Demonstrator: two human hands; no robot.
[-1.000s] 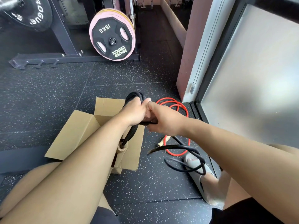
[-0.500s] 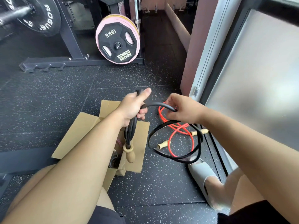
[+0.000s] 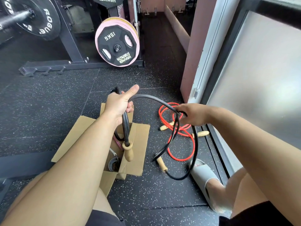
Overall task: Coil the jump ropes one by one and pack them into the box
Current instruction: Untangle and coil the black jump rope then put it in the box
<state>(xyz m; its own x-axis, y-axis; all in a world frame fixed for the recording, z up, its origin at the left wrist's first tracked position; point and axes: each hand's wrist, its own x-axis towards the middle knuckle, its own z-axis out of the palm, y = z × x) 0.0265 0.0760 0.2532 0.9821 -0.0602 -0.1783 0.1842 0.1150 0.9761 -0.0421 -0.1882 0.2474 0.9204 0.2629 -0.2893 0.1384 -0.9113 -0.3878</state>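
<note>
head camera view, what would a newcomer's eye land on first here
The black jump rope stretched between both hands in the middle: the left hand grips its coils above the open cardboard box, the right hand holds the loose length. Then the red jump rope lying right of the box, and the pink-rimmed weight plate at the back.
</note>
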